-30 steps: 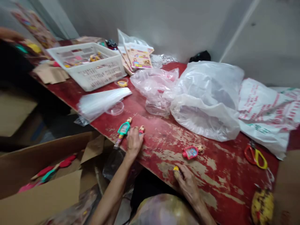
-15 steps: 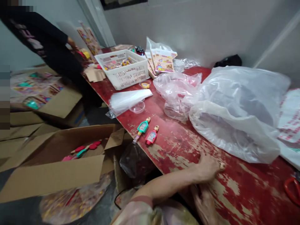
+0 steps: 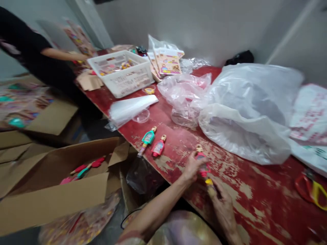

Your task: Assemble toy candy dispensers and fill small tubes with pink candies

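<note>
My left hand (image 3: pixel 192 167) grips a pink plastic toy (image 3: pixel 203 166) with a small tan bear-shaped top, over the table. Just below it, my right hand (image 3: pixel 222 199) holds a small tube with a yellow end (image 3: pixel 208 182), close to the toy's lower end; whether the two touch I cannot tell. Most of the tube is hidden by my fingers. Left of my hands lie a second pink toy (image 3: pixel 158 147) and a green toy (image 3: pixel 148 137) with a clear tube at its bottom, near the table edge.
Large clear plastic bags (image 3: pixel 245 136) lie behind my hands. Scissors (image 3: pixel 310 190) rest at the right. Farther off stand a white basket (image 3: pixel 133 86) and printed cards (image 3: pixel 168 63). Open cardboard boxes (image 3: pixel 61 197) sit at the left, where a person in black (image 3: pixel 43 64) works.
My left hand has come back leftward and raised the pink toy into view. The tube in my right hand now shows. The view has shifted to the right.
</note>
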Motion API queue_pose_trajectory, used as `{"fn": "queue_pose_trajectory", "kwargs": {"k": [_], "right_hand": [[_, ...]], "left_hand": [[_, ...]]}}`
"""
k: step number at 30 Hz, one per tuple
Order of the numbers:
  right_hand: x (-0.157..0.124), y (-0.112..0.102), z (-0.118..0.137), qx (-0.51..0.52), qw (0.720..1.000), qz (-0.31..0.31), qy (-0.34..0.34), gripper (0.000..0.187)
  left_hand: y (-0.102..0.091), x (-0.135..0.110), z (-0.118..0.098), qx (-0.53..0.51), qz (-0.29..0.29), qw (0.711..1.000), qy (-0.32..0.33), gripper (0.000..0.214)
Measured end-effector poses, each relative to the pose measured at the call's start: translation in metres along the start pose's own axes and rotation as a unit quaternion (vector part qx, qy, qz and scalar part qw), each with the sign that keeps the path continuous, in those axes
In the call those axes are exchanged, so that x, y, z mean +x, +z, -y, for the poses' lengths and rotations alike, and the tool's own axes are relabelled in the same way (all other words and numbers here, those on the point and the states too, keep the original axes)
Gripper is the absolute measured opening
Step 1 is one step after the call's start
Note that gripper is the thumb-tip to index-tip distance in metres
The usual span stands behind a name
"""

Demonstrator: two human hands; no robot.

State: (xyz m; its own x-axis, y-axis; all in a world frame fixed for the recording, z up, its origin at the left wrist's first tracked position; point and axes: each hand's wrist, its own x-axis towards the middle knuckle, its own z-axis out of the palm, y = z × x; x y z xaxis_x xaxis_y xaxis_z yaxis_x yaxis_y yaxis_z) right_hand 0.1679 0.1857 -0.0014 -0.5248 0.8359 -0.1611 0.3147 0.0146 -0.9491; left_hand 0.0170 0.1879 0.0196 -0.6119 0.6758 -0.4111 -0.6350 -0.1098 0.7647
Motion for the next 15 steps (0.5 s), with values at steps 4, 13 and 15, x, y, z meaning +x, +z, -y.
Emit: {"fn": "queue_pose_trajectory", "kwargs": {"k": [4, 13, 15], "right_hand": [[0.006, 0.006, 0.023, -0.047, 0.998, 0.001, -0.045, 0.031], [0.008, 0.011, 0.019, -0.151, 0.972, -0.072, -0.166, 0.018], [0.010, 0.011, 0.016, -0.174, 0.953, -0.086, -0.231, 0.018]], "left_hand": [[0.002, -0.007, -0.005, -0.052, -0.002, 0.999, 0.002, 0.041], [0.009, -0.025, -0.006, -0.093, -0.040, 0.994, 0.027, 0.046], [0.008, -0.027, -0.004, -0.097, -0.041, 0.994, 0.029, 0.045]]}}
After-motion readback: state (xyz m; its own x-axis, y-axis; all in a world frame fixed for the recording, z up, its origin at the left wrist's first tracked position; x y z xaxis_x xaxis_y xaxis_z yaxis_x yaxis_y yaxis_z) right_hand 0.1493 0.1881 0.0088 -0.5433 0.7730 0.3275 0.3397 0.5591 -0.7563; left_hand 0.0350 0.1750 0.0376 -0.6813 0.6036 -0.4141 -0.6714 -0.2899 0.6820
